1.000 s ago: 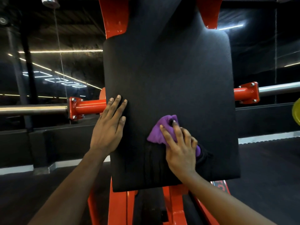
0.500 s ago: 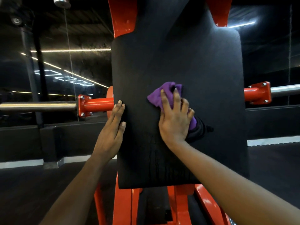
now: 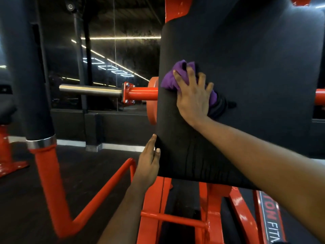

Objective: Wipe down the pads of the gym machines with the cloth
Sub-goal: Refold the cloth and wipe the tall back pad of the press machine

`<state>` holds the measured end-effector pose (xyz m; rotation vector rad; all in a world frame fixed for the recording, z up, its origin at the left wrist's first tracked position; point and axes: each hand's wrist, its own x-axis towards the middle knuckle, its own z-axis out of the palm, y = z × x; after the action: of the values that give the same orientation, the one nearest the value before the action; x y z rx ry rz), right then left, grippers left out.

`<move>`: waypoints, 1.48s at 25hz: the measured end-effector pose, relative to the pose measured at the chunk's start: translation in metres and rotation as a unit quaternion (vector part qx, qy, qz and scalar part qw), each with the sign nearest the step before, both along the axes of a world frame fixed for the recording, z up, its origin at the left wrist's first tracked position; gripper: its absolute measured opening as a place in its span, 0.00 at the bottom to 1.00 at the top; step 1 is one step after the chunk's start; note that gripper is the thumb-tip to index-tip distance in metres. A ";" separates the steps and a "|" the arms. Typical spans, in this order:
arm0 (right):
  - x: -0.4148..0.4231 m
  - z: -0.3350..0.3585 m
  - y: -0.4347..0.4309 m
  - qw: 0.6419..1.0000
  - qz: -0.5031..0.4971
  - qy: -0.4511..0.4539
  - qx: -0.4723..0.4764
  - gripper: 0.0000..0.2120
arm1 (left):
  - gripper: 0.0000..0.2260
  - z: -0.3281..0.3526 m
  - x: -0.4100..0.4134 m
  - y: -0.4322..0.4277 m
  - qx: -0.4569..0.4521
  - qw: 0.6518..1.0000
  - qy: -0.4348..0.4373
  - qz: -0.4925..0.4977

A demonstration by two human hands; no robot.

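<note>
So, our right hand (image 3: 193, 97) is flat against the big black pad (image 3: 255, 76), up by its left edge, with the purple cloth (image 3: 170, 81) bunched under it. The fingers (image 3: 191, 75) are spread and pretty much straight, pressing the cloth onto the pad rather than curling round it. A darker bit of fabric pokes out on the right side of the palm, and we can't tell if it's part of the same cloth. Our left hand (image 3: 148, 164) sits lower down, against the pad's near left edge. Its fingers are straight and laid along the edge, the thumb tip is on the front face, and it's not holding anything. The pad stands upright on an orange frame (image 3: 153, 208), and you can see creases in its cover near the bottom. Behind its left edge there's an orange disc (image 3: 152, 103), with an orange sleeve (image 3: 140, 93) sticking out to the left and a steel bar (image 3: 89, 90) beyond that. Far left is a black column (image 3: 26, 67) with a chrome collar (image 3: 41, 142) at its base. Below that, an orange tube (image 3: 49, 182) bends down to the dark floor (image 3: 22, 208).
</note>
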<state>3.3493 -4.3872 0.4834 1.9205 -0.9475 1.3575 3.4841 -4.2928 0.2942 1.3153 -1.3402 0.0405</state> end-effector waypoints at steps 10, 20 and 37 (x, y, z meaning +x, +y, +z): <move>0.000 -0.137 -0.009 0.968 0.065 0.221 -0.100 0.34 | 0.20 -0.025 -0.005 0.023 0.023 0.999 0.013 0.031; -0.062 -0.094 0.022 0.965 0.165 -0.172 0.105 0.28 | 0.14 0.074 -0.029 0.028 -0.101 0.994 -0.043 -0.012; -0.111 -0.072 -0.042 0.999 -0.013 -0.042 0.023 0.31 | 0.14 0.140 -0.059 -0.048 -0.173 0.903 -0.225 0.324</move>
<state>3.2380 -4.4288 0.4119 1.8918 -1.0497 1.4216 3.4250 -4.3404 0.4345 1.4310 -1.1303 1.0508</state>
